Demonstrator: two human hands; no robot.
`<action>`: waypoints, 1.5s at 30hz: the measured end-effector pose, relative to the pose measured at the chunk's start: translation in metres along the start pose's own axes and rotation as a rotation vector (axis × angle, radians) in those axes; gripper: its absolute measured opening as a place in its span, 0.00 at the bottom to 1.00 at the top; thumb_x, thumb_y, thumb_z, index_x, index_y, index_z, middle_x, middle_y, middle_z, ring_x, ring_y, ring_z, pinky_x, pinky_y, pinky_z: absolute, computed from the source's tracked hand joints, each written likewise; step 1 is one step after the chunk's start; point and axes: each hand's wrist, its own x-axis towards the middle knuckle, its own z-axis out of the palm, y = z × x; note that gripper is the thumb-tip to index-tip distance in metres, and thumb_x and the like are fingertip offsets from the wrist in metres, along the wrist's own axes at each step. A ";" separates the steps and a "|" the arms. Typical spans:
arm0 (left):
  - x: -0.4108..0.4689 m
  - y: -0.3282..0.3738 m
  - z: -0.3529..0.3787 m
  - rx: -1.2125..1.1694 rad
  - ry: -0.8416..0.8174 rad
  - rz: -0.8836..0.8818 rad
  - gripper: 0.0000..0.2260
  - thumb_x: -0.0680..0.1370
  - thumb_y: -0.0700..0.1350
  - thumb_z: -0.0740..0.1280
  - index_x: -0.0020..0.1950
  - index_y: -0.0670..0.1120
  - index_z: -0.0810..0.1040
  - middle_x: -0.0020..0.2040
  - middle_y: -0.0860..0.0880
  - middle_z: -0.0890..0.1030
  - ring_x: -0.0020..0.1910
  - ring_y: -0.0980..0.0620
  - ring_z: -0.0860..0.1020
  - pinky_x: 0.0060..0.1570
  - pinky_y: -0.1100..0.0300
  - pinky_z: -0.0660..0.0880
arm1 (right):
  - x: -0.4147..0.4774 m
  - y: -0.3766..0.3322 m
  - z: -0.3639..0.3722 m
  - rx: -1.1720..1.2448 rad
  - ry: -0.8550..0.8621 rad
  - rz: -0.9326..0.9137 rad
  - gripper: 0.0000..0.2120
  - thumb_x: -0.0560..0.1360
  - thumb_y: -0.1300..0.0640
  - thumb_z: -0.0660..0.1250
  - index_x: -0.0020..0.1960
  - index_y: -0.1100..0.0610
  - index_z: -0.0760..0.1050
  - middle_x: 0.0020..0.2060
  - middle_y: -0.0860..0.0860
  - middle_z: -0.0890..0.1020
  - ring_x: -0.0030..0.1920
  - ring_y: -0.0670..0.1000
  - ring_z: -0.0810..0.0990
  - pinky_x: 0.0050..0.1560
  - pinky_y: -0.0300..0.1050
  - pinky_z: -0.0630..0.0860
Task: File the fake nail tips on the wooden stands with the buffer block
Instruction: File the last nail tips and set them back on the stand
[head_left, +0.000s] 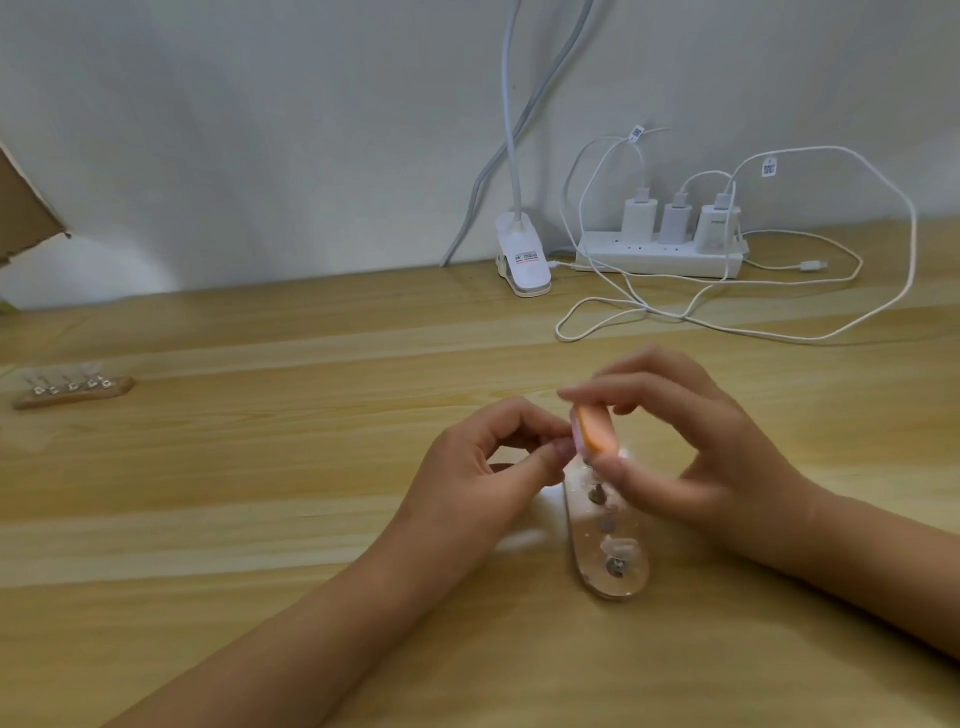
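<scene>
The right hand (691, 447) grips the orange-and-pink buffer block (597, 428), forefinger curled over its top end and thumb under its lower end, the block standing nearly upright; the left hand (467, 467) is just beside it, thumb and forefinger pinched together right against the block's pink side; motion blur hides what they pinch, though I judge it to be the far-end nail tip, steadied for filing.

Both hands meet over the far end of the near wooden stand (623, 582), which lies on the table (260, 519) with its long axis running away from the person and leaning a little to the left; the other nail tips (618, 545) on it sit in a row along that axis, toward the person from the block and under the right thumb's side.

So the next tip lies nearer than the present one; the block would have to come back along the stand, and the right hand is the closer of the 2 to that row.

A 2nd wooden stand (72, 389) with its own tips rests well apart at the far left, closer to the left hand's side; it looks untouched.
</scene>
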 end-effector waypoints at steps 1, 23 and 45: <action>0.000 0.000 0.000 0.009 -0.007 0.006 0.03 0.77 0.40 0.70 0.45 0.47 0.82 0.42 0.50 0.83 0.44 0.55 0.81 0.50 0.48 0.81 | 0.001 0.000 0.000 -0.021 0.002 -0.009 0.18 0.73 0.48 0.68 0.61 0.53 0.78 0.53 0.47 0.77 0.55 0.46 0.75 0.58 0.40 0.71; -0.001 0.001 0.002 -0.034 0.020 0.002 0.02 0.74 0.44 0.70 0.45 0.49 0.82 0.43 0.50 0.84 0.44 0.55 0.82 0.52 0.47 0.80 | 0.002 0.001 -0.004 0.090 0.028 0.026 0.16 0.73 0.51 0.69 0.58 0.56 0.80 0.50 0.49 0.78 0.53 0.49 0.76 0.51 0.41 0.74; -0.003 0.006 0.003 -0.089 0.052 0.050 0.03 0.72 0.46 0.72 0.44 0.54 0.84 0.45 0.53 0.84 0.45 0.57 0.81 0.45 0.64 0.79 | 0.003 -0.010 -0.004 0.452 0.111 0.134 0.13 0.75 0.53 0.67 0.58 0.55 0.72 0.47 0.51 0.79 0.49 0.54 0.78 0.54 0.44 0.75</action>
